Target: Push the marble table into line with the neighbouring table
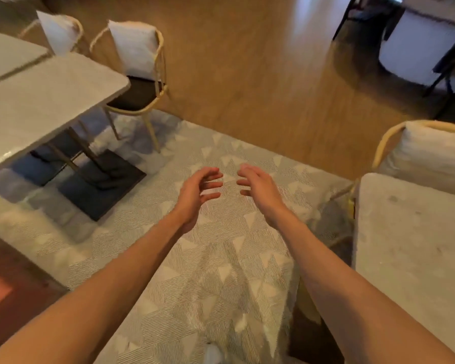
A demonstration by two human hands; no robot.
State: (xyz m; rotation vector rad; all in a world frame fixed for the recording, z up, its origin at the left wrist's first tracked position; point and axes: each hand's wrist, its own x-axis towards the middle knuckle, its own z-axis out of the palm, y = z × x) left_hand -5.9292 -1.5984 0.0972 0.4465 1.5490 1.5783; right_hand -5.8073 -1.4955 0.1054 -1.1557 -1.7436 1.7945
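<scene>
No grip is held: left hand [195, 195] and right hand [260, 190] hover loosely curled, empty; the heavy, stiff marble bench [45, 101] is best pushed at its edge.

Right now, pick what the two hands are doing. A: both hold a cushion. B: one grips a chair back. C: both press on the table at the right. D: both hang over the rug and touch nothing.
D: the left hand and right hand hang with loosely curled fingers over the patterned rug, clear of every table and chair.
</scene>
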